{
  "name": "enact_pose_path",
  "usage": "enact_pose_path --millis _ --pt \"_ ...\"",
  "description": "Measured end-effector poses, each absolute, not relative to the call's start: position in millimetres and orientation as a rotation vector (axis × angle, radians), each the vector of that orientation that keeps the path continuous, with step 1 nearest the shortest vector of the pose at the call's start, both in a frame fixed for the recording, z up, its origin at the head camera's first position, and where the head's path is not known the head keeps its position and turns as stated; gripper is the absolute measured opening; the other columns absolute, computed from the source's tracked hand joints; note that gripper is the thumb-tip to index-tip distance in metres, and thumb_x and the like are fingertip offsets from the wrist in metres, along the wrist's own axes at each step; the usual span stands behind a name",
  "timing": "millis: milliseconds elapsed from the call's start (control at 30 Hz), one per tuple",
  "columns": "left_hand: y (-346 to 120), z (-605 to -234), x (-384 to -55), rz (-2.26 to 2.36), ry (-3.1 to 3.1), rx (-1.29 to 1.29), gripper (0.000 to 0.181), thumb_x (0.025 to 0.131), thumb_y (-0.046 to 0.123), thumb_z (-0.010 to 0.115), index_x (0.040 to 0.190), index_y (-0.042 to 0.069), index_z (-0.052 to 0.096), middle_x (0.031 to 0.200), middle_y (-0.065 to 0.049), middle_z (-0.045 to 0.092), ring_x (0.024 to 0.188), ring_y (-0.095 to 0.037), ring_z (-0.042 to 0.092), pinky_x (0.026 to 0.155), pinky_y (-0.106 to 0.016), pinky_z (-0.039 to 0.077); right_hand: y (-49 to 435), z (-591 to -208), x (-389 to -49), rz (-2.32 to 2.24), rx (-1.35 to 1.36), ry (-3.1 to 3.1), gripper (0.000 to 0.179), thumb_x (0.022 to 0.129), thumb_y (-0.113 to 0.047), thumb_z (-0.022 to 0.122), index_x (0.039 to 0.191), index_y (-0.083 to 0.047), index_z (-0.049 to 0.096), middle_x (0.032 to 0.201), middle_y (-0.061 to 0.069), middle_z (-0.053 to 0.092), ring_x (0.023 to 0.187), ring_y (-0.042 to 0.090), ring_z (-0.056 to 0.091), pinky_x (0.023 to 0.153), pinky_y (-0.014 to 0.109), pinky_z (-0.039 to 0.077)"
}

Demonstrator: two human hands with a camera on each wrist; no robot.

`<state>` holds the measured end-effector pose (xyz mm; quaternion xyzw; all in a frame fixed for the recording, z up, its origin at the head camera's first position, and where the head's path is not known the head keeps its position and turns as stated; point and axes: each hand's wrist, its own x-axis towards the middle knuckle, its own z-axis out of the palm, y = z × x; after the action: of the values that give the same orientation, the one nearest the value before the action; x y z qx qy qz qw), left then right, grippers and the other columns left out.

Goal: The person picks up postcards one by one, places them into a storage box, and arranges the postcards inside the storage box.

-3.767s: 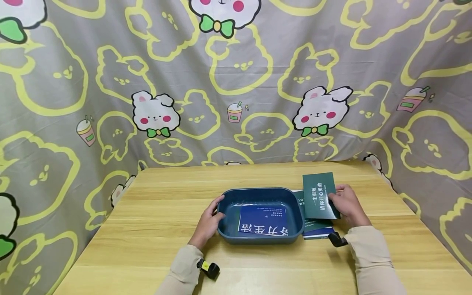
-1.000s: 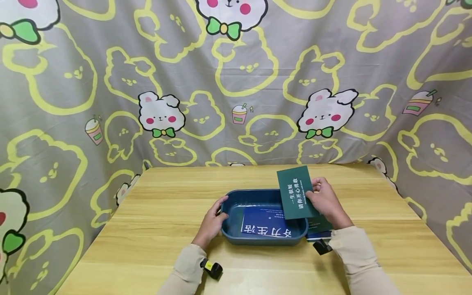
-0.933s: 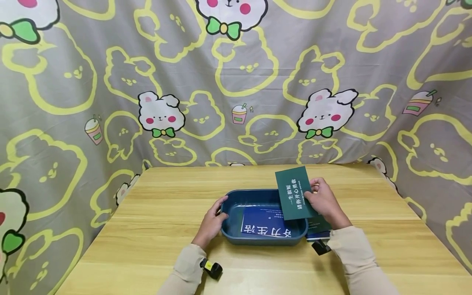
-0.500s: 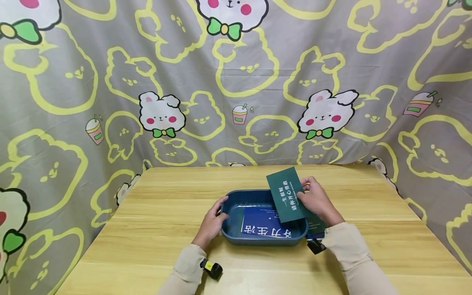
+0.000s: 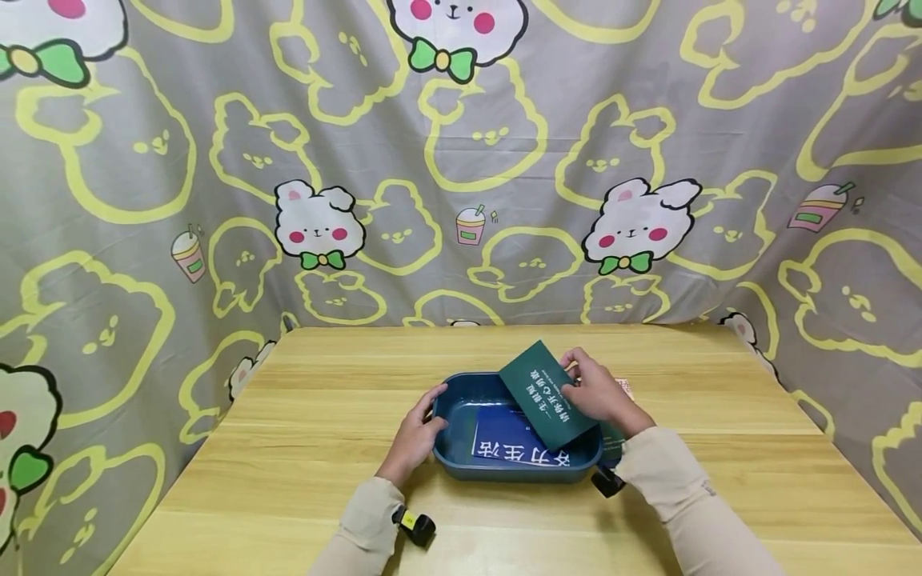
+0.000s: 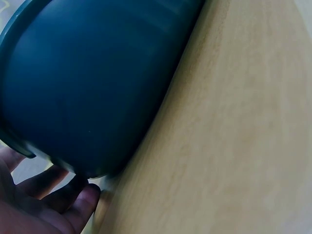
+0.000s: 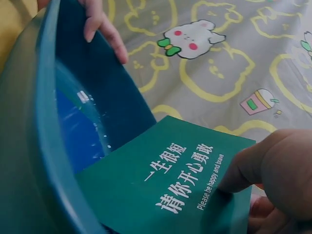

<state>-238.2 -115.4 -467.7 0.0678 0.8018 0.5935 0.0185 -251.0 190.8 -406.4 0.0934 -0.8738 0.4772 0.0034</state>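
1. The step in hand appears to be bringing the green card (image 5: 542, 400) into the teal basin (image 5: 497, 472); the card hangs tilted over the basin's right part, print upward, and whether it touches the rim is hard to tell; the blue card (image 5: 507, 436) lies inside, below it.
2. The next move likely calls for lowering the green card past the right rim, levelling it and letting go over the blue one; an edge could catch on the rim.
3. The right hand (image 5: 601, 394) pinches the green card by its right side; the thumb (image 7: 246, 165) presses the printed face, the fingers behind partly hidden.
4. The left hand (image 5: 412, 442) grips the basin's left end, curled about the rim.
5. More cards (image 5: 614, 440) lie on the table (image 5: 324, 400) just right of the basin; the right arm partly covers them.
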Motion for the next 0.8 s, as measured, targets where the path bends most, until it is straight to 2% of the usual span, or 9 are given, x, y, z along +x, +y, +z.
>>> enact_pose_path --millis 167,267,433,567,800 --pt "-115.8 -467.7 -238.1 1.838 2.488 0.213 0.055 0.092 0.004 0.048 0.145 0.021 0.046 0.154 -0.018 0.031 0.138 -0.044 0.028 0.104 -0.061 0.031 184.7 -406.9 -253.2 1.449 0.419 -2.805 0.026 0.085 0.007 0.054 0.107 -0.005 0.045 0.08 0.01 0.055 0.066 0.02 0.055 0.054 0.033 0.05" --pt "-116.2 -468.0 -238.0 1.84 2.498 0.229 0.055 0.092 0.003 0.049 0.144 0.02 0.047 0.153 -0.018 0.032 0.138 -0.044 0.03 0.104 -0.061 0.032 180.1 -406.1 -254.0 1.378 0.49 -2.851 0.027 0.085 0.007 0.056 0.106 -0.006 0.046 0.08 0.009 0.054 0.067 0.02 0.053 0.058 0.032 0.047" --pt "-116.5 -469.6 -238.7 1.855 2.524 0.28 0.056 0.089 0.0 0.051 0.143 0.015 0.049 0.151 -0.018 0.036 0.137 -0.042 0.032 0.105 -0.058 0.032 174.0 -406.7 -255.1 1.217 0.645 -2.912 0.028 0.083 0.006 0.058 0.105 -0.009 0.049 0.093 0.011 0.059 0.078 0.022 0.054 0.065 0.035 0.045" --pt "-116.7 -470.1 -239.3 1.859 2.522 0.283 0.055 0.089 0.001 0.051 0.142 0.016 0.049 0.151 -0.017 0.036 0.137 -0.041 0.032 0.106 -0.056 0.032 169.0 -408.5 -255.1 1.137 0.749 -2.949 0.03 0.083 0.007 0.058 0.107 -0.01 0.051 0.101 0.012 0.061 0.085 0.023 0.058 0.068 0.037 0.048" --pt "-116.6 -469.3 -239.7 1.85 2.519 0.285 0.055 0.091 0.001 0.051 0.144 0.015 0.047 0.152 -0.018 0.034 0.138 -0.042 0.031 0.106 -0.056 0.032 159.1 -410.8 -254.2 0.977 0.743 -3.005 0.032 0.084 0.006 0.058 0.111 -0.012 0.059 0.108 0.01 0.063 0.1 0.027 0.06 0.08 0.043 0.05"
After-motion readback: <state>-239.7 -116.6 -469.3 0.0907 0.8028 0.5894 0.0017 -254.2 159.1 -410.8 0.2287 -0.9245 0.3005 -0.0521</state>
